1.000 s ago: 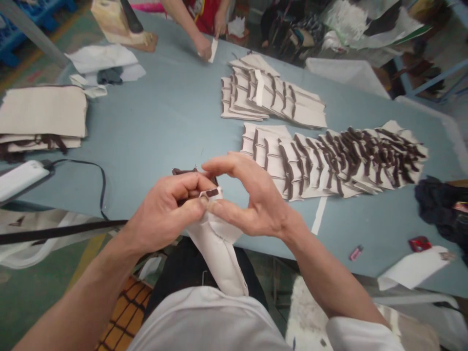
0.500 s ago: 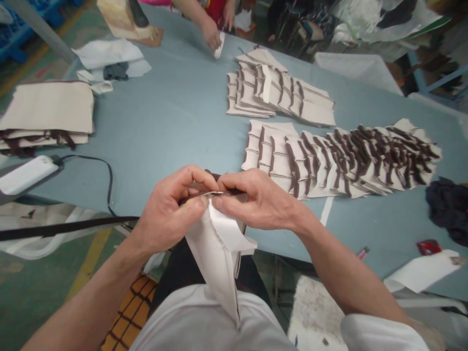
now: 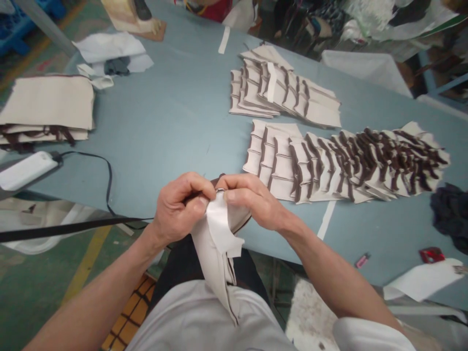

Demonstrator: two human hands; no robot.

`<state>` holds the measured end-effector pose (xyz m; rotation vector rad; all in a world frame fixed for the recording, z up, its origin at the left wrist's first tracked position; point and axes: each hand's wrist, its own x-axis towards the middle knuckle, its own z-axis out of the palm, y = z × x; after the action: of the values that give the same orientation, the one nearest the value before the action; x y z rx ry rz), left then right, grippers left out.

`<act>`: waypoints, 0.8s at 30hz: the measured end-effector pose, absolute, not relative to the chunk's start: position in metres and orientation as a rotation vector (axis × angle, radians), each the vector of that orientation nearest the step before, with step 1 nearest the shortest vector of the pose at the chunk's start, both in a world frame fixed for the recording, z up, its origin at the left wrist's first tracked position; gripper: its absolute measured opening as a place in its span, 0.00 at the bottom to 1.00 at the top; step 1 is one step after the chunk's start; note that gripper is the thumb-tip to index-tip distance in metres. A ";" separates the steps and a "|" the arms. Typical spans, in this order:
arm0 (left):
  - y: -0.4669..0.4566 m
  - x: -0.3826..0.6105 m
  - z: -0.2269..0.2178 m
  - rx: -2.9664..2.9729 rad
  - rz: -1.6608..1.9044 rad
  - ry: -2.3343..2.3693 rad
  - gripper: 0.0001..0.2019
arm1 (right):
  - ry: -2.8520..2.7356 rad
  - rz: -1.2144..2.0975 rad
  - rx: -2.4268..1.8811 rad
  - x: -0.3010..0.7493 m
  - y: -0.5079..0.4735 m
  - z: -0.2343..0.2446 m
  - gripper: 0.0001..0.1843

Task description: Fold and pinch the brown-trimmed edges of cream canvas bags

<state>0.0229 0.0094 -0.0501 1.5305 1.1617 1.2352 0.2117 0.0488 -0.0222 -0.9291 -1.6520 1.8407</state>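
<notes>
Between my two hands, at the near edge of the table, hangs a cream fabric piece (image 3: 206, 253) with dark brown trim. My left hand (image 3: 183, 207) pinches its top edge, thumb against fingers. Close beside it, my right hand (image 3: 252, 197) pinches the same edge from the other side. A white strip (image 3: 221, 226) hangs from the pinched spot over the front of the fabric. The lower end of the fabric reaches down to my shirt. A small dark, shiny bit shows between my fingertips, too small to name.
Overlapping cream pieces with brown edges (image 3: 281, 161) lie to the right, with a smaller pile (image 3: 285, 87) behind. At the left are a cream stack (image 3: 47, 102) and a white device with a black cord (image 3: 27, 170). A white bin (image 3: 365, 70) stands at the back right.
The white strip has swung left and hangs straighter over the fabric. Both hands still pinch the edge. Another person's hands at the far edge have gone from view, leaving a white strip there.
</notes>
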 end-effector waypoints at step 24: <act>0.023 0.007 -0.016 1.680 0.828 1.144 0.17 | -2.077 1.402 -0.907 0.223 0.045 -0.002 0.18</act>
<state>0.0068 0.0232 -0.0157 1.6796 1.1436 0.8281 0.2226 0.0450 -0.0019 -0.9069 -2.0765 1.4018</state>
